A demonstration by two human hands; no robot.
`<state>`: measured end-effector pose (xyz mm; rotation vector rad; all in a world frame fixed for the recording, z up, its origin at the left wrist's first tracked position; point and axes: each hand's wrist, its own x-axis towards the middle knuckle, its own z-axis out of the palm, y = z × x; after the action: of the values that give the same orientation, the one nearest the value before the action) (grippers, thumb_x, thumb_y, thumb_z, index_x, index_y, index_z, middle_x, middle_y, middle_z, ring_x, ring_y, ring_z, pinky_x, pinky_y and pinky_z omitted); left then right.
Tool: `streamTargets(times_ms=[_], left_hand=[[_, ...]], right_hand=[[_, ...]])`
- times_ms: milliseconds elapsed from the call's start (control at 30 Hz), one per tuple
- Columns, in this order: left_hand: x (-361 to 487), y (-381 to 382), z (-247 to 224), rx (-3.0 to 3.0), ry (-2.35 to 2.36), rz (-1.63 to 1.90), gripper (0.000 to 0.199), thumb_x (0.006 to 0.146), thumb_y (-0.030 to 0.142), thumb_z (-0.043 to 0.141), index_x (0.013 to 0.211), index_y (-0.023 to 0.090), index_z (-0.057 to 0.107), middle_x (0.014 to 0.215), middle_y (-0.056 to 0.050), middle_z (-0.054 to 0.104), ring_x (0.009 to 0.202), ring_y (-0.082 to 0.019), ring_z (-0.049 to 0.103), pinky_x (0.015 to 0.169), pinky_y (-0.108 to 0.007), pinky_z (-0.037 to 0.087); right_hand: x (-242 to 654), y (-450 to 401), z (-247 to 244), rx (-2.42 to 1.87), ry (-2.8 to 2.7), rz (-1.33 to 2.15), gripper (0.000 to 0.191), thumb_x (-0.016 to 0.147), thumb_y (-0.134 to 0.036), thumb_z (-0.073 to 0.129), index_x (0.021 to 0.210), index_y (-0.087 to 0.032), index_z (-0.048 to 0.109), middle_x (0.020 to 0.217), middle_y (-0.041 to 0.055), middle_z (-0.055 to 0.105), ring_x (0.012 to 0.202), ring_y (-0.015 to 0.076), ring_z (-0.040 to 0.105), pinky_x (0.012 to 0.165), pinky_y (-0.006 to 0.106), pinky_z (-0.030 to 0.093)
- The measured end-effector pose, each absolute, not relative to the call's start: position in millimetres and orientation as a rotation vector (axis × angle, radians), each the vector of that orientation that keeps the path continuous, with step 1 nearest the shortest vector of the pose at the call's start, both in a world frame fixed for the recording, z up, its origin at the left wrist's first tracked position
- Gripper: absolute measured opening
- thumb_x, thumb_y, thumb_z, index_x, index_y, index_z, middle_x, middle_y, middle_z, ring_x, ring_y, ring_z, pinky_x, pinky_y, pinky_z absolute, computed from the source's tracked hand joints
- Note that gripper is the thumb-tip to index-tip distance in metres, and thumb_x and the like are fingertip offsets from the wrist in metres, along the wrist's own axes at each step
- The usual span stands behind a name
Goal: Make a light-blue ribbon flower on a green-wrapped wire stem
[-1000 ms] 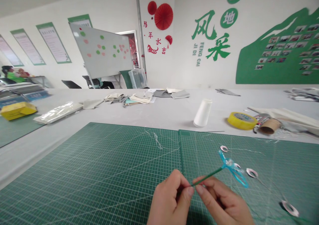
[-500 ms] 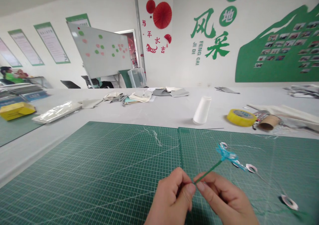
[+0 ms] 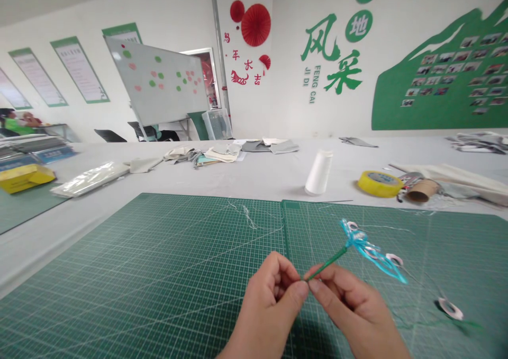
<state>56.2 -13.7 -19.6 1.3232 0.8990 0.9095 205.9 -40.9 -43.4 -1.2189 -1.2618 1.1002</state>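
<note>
A thread-like blue flower (image 3: 359, 240) with a slim green stem (image 3: 328, 262) is held up over the cutting mat (image 3: 190, 274). My right hand (image 3: 355, 303) pinches the stem near its lower end between thumb and forefinger. Right beside it, my left hand (image 3: 273, 298) is closed in a pinch at the stem's very tip, the two thumbs nearly touching. The flower tilts up and to the right, its petals spread. Behind and beyond it lie small white-rimmed rings with thread, one of them a white oval ring (image 3: 451, 308) near green thread (image 3: 426, 324).
On the grey table (image 3: 254, 179) stand a white thread cone (image 3: 318, 173), a yellow tape roll (image 3: 380, 183) and a cardboard tube (image 3: 423, 190). Fabric scraps (image 3: 222, 152) lie along the far edge. At left are a plastic-wrapped packet (image 3: 93, 179) and a yellow box (image 3: 26, 178).
Both hands have risen slightly with the flower. The flower has turned, so a long blue petal now extends to the lower right. The view has shifted a little.
</note>
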Motion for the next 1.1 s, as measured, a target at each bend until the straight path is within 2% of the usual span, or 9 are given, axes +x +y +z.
streamTargets(times_ms=[67, 167, 267, 333, 467, 633, 867, 1000, 1100], left_hand=[[54.2, -12.0, -18.7, 1.334, 0.895, 0.905, 0.018, 0.082, 0.031, 0.056, 0.072, 0.018, 0.047, 0.060, 0.005, 0.041, 0.057, -0.010, 0.036, 0.055, -0.024, 0.029], [49.5, -7.4, -15.7, 1.336, 0.835, 0.864, 0.024, 0.085, 0.034, 0.053, 0.069, 0.017, 0.049, 0.055, 0.005, 0.044, 0.053, -0.010, 0.035, 0.055, -0.024, 0.028], [43.6, -3.2, -10.8, 1.284, 0.778, 0.772, 0.027, 0.086, 0.038, 0.052, 0.069, 0.016, 0.053, 0.049, 0.006, 0.044, 0.046, -0.008, 0.030, 0.053, -0.023, 0.027], [39.4, -1.7, -7.0, 1.269, 0.745, 0.718, 0.027, 0.085, 0.038, 0.055, 0.069, 0.016, 0.055, 0.048, 0.007, 0.045, 0.044, -0.007, 0.029, 0.053, -0.022, 0.027], [30.2, -0.5, 0.6, 1.327, 0.716, 0.607, 0.020, 0.083, 0.030, 0.058, 0.069, 0.015, 0.060, 0.049, 0.006, 0.047, 0.047, -0.007, 0.035, 0.054, -0.021, 0.029], [17.3, 3.1, 6.9, 1.403, 0.674, 0.368, 0.016, 0.079, 0.026, 0.061, 0.069, 0.015, 0.065, 0.051, 0.006, 0.049, 0.047, -0.006, 0.039, 0.050, -0.019, 0.029], [7.8, 0.3, 14.2, 1.612, 0.765, 0.103, 0.012, 0.076, 0.022, 0.059, 0.070, 0.019, 0.069, 0.051, 0.006, 0.048, 0.045, -0.007, 0.040, 0.044, -0.018, 0.031], [8.9, -2.7, 15.1, 1.822, 0.881, 0.121, 0.016, 0.075, 0.015, 0.056, 0.066, 0.020, 0.068, 0.052, 0.006, 0.049, 0.047, -0.008, 0.039, 0.045, -0.019, 0.029], [9.7, -4.0, 12.5, 1.959, 0.928, 0.209, 0.019, 0.077, 0.014, 0.055, 0.062, 0.020, 0.065, 0.053, 0.005, 0.051, 0.052, -0.009, 0.044, 0.051, -0.020, 0.031]], right_hand=[[204.2, -39.6, -42.5, -1.225, -1.260, 1.070, 0.021, 0.086, -0.043, 0.059, 0.079, -0.025, 0.065, 0.065, -0.0017, 0.055, 0.073, 0.0193, 0.052, 0.056, 0.027, 0.035], [204.1, -36.3, -41.0, -1.230, -1.298, 1.122, 0.026, 0.085, -0.045, 0.060, 0.075, -0.023, 0.066, 0.065, -0.0015, 0.056, 0.064, 0.0159, 0.045, 0.055, 0.027, 0.032], [205.8, -34.0, -40.2, -1.205, -1.235, 1.255, 0.028, 0.081, -0.048, 0.064, 0.073, -0.022, 0.068, 0.057, -0.0052, 0.046, 0.052, 0.0115, 0.030, 0.049, 0.025, 0.025], [207.6, -33.4, -40.2, -1.169, -1.173, 1.338, 0.027, 0.078, -0.049, 0.068, 0.074, -0.023, 0.069, 0.054, -0.0074, 0.040, 0.050, 0.0105, 0.026, 0.048, 0.024, 0.023], [213.3, -29.6, -41.4, -1.112, -1.302, 1.348, 0.026, 0.077, -0.049, 0.069, 0.072, -0.024, 0.068, 0.060, -0.0041, 0.051, 0.056, 0.0124, 0.037, 0.054, 0.026, 0.029], [219.9, -22.3, -41.9, -1.055, -1.521, 1.407, 0.040, 0.068, -0.058, 0.071, 0.062, -0.019, 0.069, 0.048, -0.0065, 0.040, 0.046, 0.0097, 0.027, 0.045, 0.026, 0.019], [222.3, -26.5, -27.3, -1.122, -1.641, 1.396, 0.027, 0.077, -0.044, 0.068, 0.065, -0.019, 0.066, 0.052, -0.0075, 0.038, 0.051, 0.0105, 0.028, 0.048, 0.025, 0.019], [225.3, -26.2, -21.0, -1.274, -1.784, 1.211, 0.020, 0.082, -0.032, 0.061, 0.067, -0.020, 0.063, 0.054, -0.0070, 0.039, 0.052, 0.0116, 0.033, 0.048, 0.025, 0.023], [225.8, -28.3, -18.9, -1.344, -1.981, 0.861, 0.017, 0.085, -0.025, 0.057, 0.070, -0.022, 0.063, 0.056, -0.0050, 0.050, 0.053, 0.0127, 0.045, 0.050, 0.025, 0.032]])
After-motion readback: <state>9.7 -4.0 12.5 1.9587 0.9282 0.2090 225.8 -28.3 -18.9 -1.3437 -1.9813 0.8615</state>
